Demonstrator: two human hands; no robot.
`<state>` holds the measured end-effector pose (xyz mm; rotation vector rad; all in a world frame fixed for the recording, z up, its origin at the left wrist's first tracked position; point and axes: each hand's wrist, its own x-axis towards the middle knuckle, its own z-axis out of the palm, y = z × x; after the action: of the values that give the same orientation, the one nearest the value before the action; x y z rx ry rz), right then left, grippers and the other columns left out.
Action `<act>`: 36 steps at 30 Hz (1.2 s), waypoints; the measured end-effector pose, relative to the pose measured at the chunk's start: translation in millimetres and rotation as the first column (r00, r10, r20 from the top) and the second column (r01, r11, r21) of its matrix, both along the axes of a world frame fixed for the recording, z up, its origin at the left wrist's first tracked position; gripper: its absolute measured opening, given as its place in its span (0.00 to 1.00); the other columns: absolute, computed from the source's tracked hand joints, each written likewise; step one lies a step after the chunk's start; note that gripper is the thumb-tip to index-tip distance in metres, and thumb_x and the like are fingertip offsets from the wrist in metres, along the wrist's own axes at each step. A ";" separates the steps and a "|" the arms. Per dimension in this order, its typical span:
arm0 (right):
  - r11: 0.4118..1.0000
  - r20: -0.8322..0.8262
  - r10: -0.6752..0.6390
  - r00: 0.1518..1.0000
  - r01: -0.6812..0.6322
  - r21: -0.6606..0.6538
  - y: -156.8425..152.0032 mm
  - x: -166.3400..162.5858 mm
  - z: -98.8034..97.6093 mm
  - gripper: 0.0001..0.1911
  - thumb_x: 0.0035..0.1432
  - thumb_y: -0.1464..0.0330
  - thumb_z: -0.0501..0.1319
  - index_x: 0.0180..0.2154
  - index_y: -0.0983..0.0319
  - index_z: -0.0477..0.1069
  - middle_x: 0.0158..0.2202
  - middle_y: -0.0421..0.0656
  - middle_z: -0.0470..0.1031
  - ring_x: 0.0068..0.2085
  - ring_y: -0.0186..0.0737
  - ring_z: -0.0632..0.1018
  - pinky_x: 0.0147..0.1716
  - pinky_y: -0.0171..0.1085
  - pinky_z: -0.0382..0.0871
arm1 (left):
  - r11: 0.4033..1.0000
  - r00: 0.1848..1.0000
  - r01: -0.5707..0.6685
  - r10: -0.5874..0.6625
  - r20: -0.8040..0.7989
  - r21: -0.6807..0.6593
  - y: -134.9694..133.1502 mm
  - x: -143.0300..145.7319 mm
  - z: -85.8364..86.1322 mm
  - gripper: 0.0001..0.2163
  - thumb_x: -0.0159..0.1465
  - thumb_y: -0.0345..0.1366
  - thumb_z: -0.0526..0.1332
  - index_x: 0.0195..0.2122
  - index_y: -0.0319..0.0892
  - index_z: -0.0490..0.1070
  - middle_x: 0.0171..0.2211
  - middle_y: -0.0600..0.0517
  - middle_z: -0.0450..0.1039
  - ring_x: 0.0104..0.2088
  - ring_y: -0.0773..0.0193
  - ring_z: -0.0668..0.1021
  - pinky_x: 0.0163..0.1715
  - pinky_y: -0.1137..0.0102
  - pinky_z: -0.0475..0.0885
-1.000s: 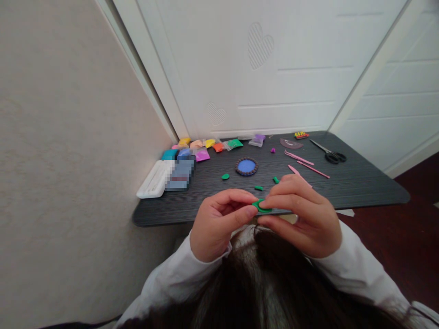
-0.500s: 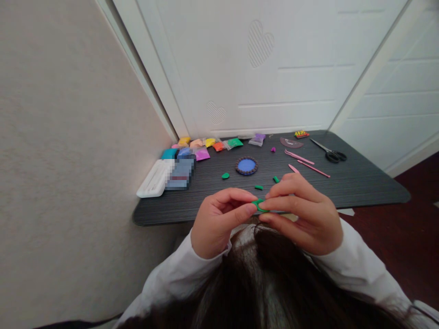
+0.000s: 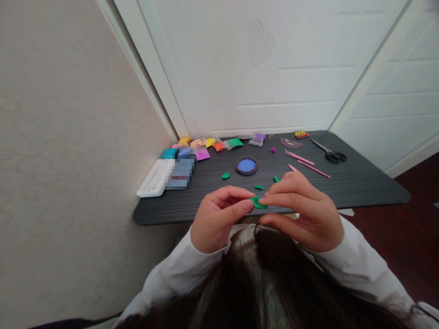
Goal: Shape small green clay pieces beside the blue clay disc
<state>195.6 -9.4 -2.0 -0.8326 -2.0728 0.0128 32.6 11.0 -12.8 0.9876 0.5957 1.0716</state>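
A small flattened piece of green clay is held just above the table's near edge. My left hand pinches its left end between thumb and forefinger. Fingers of my right hand close on the right end, while the right thumb sits lower, apart from the clay. Just beyond lie a short green strip and a second green strip, partly covered by my right hand. A green leaf-shaped piece rests to the left. Behind it is a blue disc rimmed with dark brown beads.
Colourful clay packets line the back of the dark table. At left is a white case beside a blurred blue box. Pink tweezers, a thin pink tool and black-handled scissors lie at right.
The green clay has shifted slightly left and tilted, showing more of its face. My right thumb has moved away from the clay, and the left hand has risen a little.
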 end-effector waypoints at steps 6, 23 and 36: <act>0.999 0.023 -0.007 1.000 0.006 0.042 0.7 1.8 -0.5 0.09 0.45 0.70 0.58 0.33 0.59 0.68 0.32 0.41 0.69 0.32 0.33 0.68 0.33 0.37 0.60 | 0.998 0.999 0.051 -0.051 0.000 -0.038 1.1 -0.6 -3.0 0.05 0.46 0.27 0.60 0.26 0.38 0.69 0.23 0.53 0.70 0.25 0.70 0.71 0.28 0.72 0.65; 0.995 0.095 -0.013 0.995 0.003 0.104 2.1 2.5 0.5 0.08 0.46 0.70 0.57 0.33 0.59 0.68 0.33 0.41 0.69 0.32 0.32 0.67 0.34 0.38 0.58 | 0.981 0.989 0.147 -0.142 0.045 -0.126 2.9 0.1 -5.0 0.04 0.48 0.29 0.59 0.27 0.38 0.69 0.24 0.52 0.69 0.26 0.68 0.71 0.30 0.70 0.65; 0.992 0.155 -0.011 0.988 -0.008 0.123 3.0 3.5 1.0 0.10 0.48 0.69 0.56 0.36 0.58 0.67 0.33 0.41 0.70 0.33 0.33 0.67 0.35 0.38 0.57 | 0.957 0.974 0.210 -0.188 0.123 -0.198 2.9 1.5 -4.9 0.04 0.48 0.29 0.58 0.27 0.38 0.68 0.23 0.53 0.69 0.26 0.69 0.71 0.30 0.70 0.65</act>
<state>199.1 -6.4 -1.0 -0.7802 -2.1946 -0.1849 34.1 13.8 -17.7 0.7849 0.5023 0.8553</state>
